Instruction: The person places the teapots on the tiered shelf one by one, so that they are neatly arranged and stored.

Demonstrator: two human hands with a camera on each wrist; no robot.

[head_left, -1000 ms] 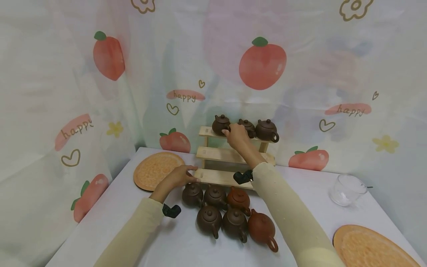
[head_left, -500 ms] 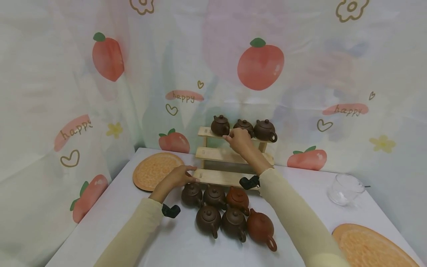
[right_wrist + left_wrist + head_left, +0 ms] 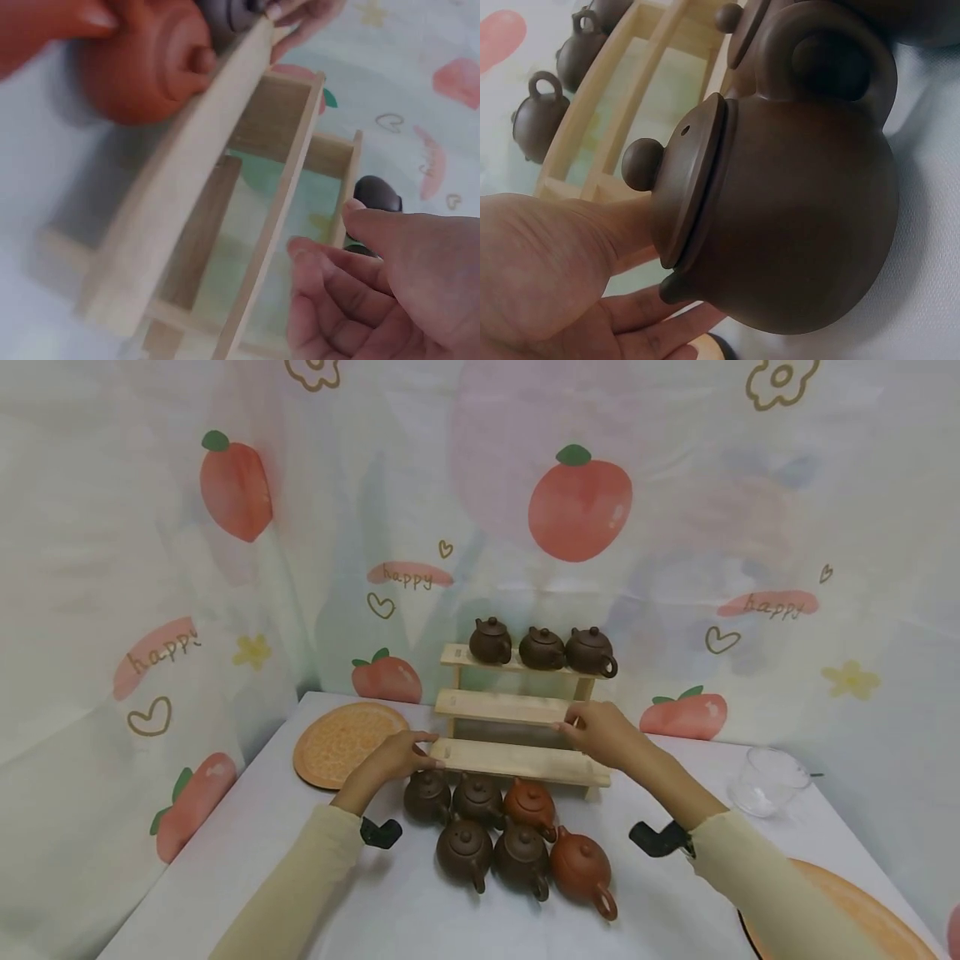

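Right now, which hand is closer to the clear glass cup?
The right hand. It sits at the right end of the wooden rack's middle step, nearer the glass cup. The left hand touches the bottom step's left end, far across.

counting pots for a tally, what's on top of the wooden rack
Three dark brown teapots stand in a row on the top step of the wooden rack. The middle and bottom steps look bare, though the right hand covers part of them.

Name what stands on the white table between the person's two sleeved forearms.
Six small clay teapots, four dark brown, two reddish, cluster in two rows before the stepped wooden rack, between left hand and right hand. Head view shows it.
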